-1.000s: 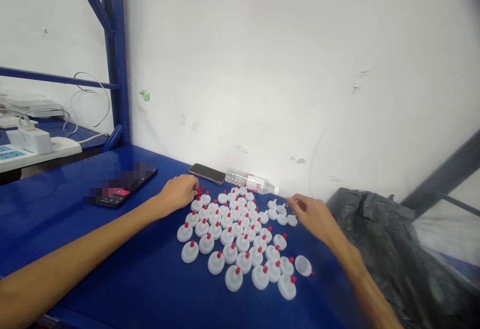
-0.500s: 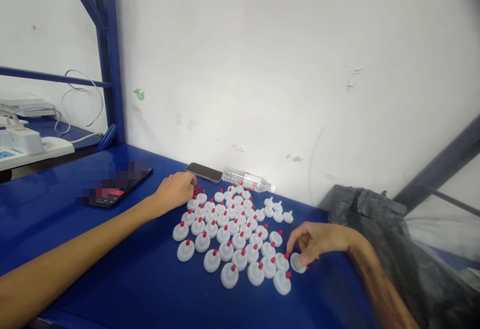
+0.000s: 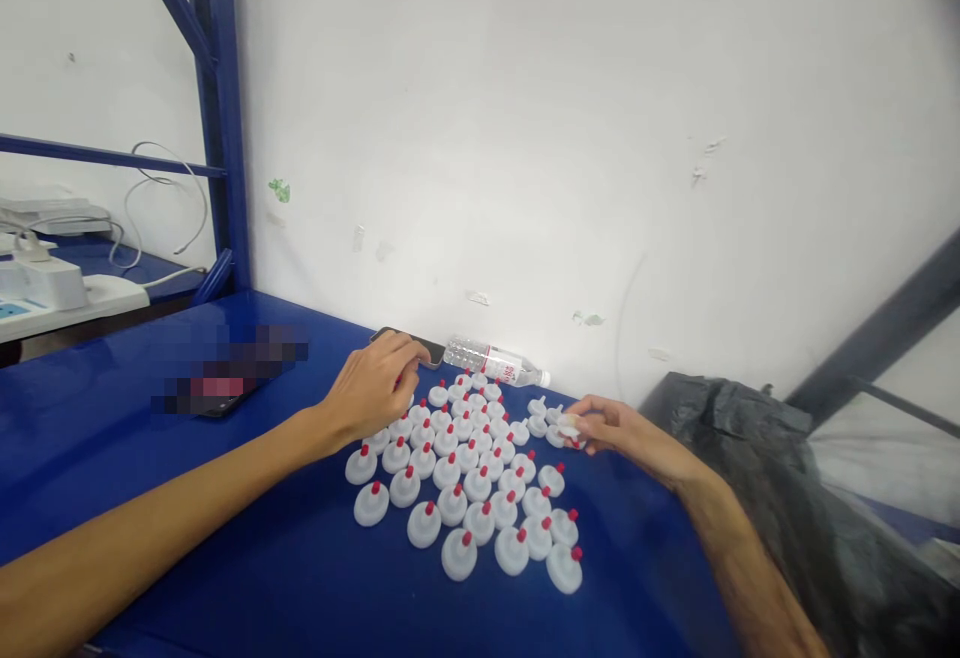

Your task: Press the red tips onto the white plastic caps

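Many white round nozzle caps with small red tips (image 3: 477,484) stand on the blue table. My right hand (image 3: 619,428) pinches a white nozzle cap with a red tip (image 3: 570,428) between thumb and fingers. It hovers beside a few white nozzle caps without red tips (image 3: 537,406), partly covering them. My left hand (image 3: 379,383) is over the far left edge of the group, its fingers bent and thumb close to the index finger. Whatever lies between those fingertips is too small to make out. The little red tips under this hand are hidden.
Behind the caps lie a clear plastic bottle (image 3: 495,360) and a phone (image 3: 431,350), partly covered by my left hand. Another dark phone (image 3: 225,400), blurred out, lies at left. A black plastic bag (image 3: 739,438) is at right, and a white wall (image 3: 480,138) bounds the back.
My right hand has picked up the cap lying on its side at the right and carried it back to the tipless caps. My left hand has lifted off the red tips and shifted slightly right.
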A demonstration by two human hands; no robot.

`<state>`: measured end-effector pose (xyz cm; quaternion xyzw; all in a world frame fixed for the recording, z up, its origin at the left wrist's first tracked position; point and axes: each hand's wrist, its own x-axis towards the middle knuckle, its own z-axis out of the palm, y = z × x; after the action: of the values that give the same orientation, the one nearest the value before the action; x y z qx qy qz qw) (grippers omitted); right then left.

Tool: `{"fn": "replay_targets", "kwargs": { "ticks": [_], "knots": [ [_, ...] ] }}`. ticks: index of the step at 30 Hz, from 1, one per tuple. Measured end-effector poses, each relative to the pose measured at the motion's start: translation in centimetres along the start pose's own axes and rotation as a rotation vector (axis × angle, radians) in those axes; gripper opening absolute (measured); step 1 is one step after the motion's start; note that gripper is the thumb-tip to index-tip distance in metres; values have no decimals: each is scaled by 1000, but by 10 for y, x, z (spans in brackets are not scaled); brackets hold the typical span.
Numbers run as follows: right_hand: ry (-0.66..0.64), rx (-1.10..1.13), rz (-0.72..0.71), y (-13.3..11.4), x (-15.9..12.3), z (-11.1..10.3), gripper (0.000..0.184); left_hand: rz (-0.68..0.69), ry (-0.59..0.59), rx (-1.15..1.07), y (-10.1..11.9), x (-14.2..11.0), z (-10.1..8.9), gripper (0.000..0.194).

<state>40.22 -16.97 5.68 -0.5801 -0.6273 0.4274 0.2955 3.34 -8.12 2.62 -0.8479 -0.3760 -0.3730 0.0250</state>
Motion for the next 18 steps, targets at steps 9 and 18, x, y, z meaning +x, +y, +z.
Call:
{"fn": "replay_targets", "kwargs": {
  "ticks": [9, 18],
  "knots": [
    [38, 346, -154, -20, 19, 71, 53, 332, 76, -26, 22, -9, 5, 16],
    [31, 520, -306, -24, 29, 110, 41, 411, 59, 2, 35, -15, 9, 34]
  ]
}}
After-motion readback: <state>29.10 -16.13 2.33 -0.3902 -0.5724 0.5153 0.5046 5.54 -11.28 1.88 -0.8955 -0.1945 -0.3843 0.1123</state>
